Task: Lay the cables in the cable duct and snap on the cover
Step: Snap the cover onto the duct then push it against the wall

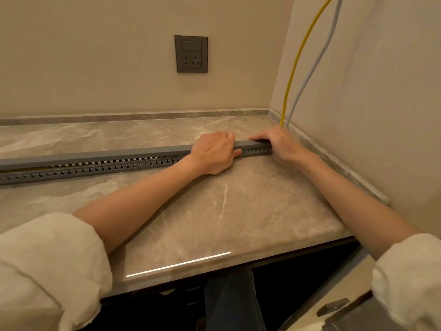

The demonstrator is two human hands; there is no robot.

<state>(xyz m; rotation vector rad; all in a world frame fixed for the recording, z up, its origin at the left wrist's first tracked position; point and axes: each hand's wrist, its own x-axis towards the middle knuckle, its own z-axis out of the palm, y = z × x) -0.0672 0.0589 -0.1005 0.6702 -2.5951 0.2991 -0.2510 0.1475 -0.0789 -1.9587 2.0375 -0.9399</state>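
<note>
With our left hand (214,152) and right hand (278,142) closed down on the grey cover (95,156) over the slotted cable duct (71,172) at frame centre, uneven pressure could pinch the yellow cable (292,75) or leave the left end unsnapped.

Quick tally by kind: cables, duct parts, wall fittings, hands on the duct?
Cables: 2, yellow cable and grey cable
Duct parts: 2, slotted duct and cover
Wall fittings: 1, socket plate
Hands on the duct: 2, left hand and right hand
Total: 7
</note>
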